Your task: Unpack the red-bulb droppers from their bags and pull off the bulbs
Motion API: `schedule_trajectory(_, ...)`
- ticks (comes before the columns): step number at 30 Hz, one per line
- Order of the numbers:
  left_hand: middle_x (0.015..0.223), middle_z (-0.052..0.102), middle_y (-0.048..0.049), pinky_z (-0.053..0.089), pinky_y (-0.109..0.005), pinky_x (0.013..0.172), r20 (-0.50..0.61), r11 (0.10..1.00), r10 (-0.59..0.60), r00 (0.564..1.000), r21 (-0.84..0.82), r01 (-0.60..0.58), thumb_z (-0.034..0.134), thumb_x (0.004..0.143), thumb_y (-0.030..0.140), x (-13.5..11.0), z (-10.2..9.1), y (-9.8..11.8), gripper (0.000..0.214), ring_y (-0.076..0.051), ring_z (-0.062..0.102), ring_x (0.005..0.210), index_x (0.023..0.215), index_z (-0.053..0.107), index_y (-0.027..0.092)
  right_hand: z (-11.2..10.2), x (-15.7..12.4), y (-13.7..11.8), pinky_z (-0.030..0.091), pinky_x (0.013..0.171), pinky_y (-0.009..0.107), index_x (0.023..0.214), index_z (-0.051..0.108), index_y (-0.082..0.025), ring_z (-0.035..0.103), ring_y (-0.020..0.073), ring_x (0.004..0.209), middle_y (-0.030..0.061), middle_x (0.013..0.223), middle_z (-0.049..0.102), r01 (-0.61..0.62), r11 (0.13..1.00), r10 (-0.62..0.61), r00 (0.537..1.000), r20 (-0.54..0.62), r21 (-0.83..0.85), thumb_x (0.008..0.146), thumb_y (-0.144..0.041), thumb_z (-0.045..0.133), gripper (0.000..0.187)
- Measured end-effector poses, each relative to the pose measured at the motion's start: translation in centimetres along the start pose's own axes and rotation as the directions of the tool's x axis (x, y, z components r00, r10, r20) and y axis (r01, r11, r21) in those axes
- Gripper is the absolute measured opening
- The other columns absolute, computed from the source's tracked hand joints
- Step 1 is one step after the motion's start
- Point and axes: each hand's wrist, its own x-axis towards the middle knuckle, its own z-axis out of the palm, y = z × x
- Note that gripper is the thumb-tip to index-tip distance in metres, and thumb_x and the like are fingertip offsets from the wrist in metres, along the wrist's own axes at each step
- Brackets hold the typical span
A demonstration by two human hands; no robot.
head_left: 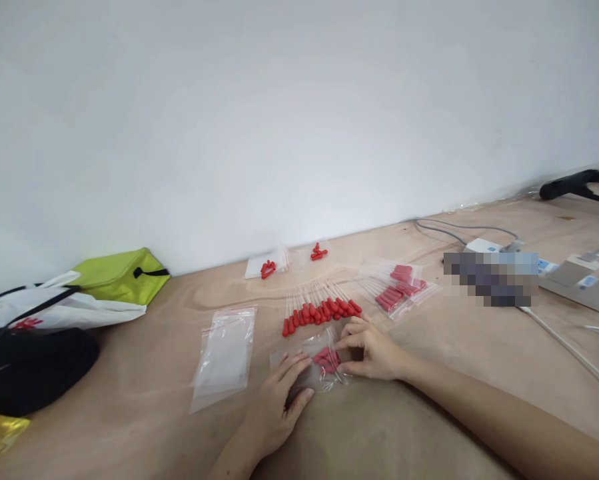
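1. Dial centre: clear bag (313,343) holding red bulbs (328,360).
2. Writing: blue labels (588,281) on the grey box, between two and three o'clock, too small to read; red marking (28,323) on the white bag (99,315), between nine and ten, unreadable.
3. Red-bulbed droppers (322,311), twelve o'clock, lie between the clear bag and the wall (289,120).
4. Flat bags (226,350), nine; filled bags (375,272), between one and two.
5. Left hand (274,407): fingertips on the clear bag, thumb apart.
6. Right hand (376,350): at its right edge; whether pinching, cannot tell.
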Motion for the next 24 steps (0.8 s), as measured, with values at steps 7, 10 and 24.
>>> schedule_trajectory(7,0.133,0.040,0.0002,0.028,-0.041,0.104,0.119,0.996,0.056,0.991,0.062,-0.064,0.030,0.090,0.029,0.3,-0.5,0.3,0.040,-0.016,0.035,0.124,0.130,0.033,0.027,0.5,0.8,-0.5,0.033,0.076,0.032,0.085,0.062,-0.019,0.047,0.0181,0.084,0.0029,0.088,0.054,-0.055,0.994,0.065,0.992,0.106,-0.095,0.059,-0.039,0.071,0.034)
schedule_trajectory(10,0.133,0.040,0.0003,0.027,-0.043,0.104,0.124,0.993,0.061,0.990,0.094,-0.073,0.033,0.089,0.030,0.3,-0.5,0.4,0.043,-0.017,0.035,0.124,0.132,0.029,0.028,0.7,0.9,-0.7,0.034,0.073,0.030,0.076,0.057,-0.017,0.046,0.0168,0.080,0.0023,0.083,0.052,-0.067,0.993,0.076,0.993,0.092,-0.095,0.058,-0.033,0.071,0.028)
schedule_trajectory(24,0.133,0.041,-0.0024,0.029,-0.043,0.103,0.097,0.984,0.060,0.993,0.161,-0.076,0.036,0.088,0.030,0.0,-0.4,0.2,0.046,-0.019,0.035,0.124,0.133,0.027,0.025,0.6,0.6,-0.1,0.036,0.051,0.019,0.081,0.056,-0.016,0.045,0.0065,0.053,-0.0055,0.060,0.051,-0.188,0.833,0.096,0.976,0.198,0.521,0.065,-0.022,0.064,0.019)
